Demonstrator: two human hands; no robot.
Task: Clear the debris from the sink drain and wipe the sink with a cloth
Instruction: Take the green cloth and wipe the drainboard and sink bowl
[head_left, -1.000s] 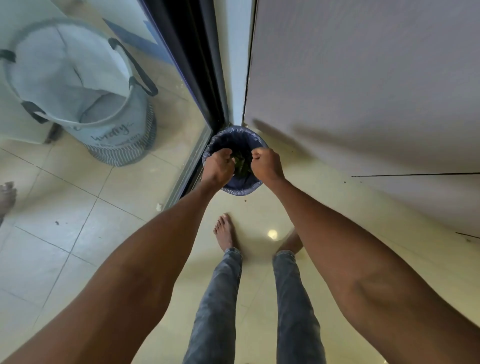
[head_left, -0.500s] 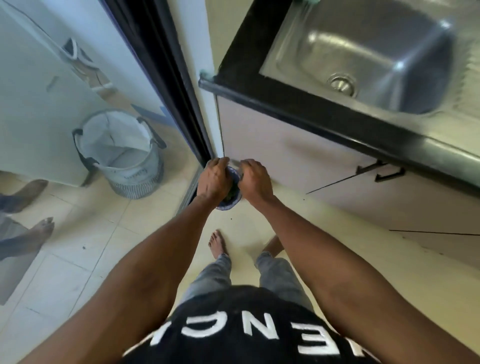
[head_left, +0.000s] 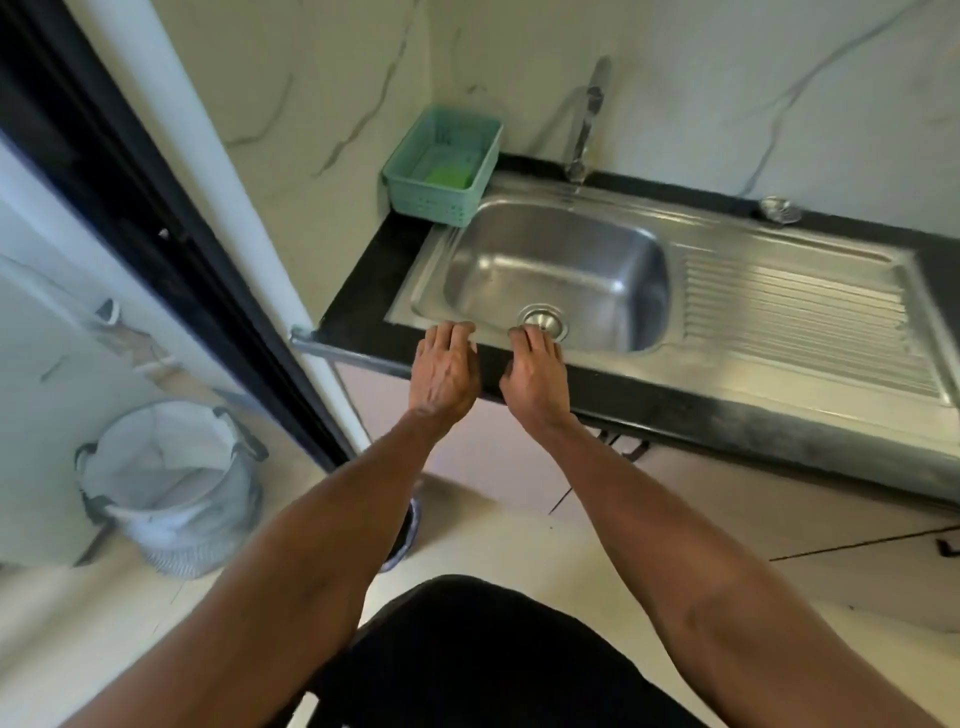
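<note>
The steel sink (head_left: 550, 260) is set in a black counter (head_left: 363, 312), and its round metal drain (head_left: 544, 319) lies near the basin's front wall. No debris shows in the basin. My left hand (head_left: 444, 371) hovers at the sink's front rim, fingers straight and holding nothing. My right hand (head_left: 535, 376) is beside it with its fingertips curled down and overlapping the drain's near edge. I cannot tell whether those fingers hold anything. No cloth is in either hand.
A green basket (head_left: 441, 166) holding a green sponge (head_left: 449, 175) stands at the sink's back left corner, next to the tap (head_left: 587, 119). The ribbed draining board (head_left: 795, 322) lies to the right. On the floor are a small bin (head_left: 406, 535) and a laundry basket (head_left: 171, 483).
Both hands have risen from the floor bin to the sink's front rim. My view has lifted from the floor to the counter and sink.
</note>
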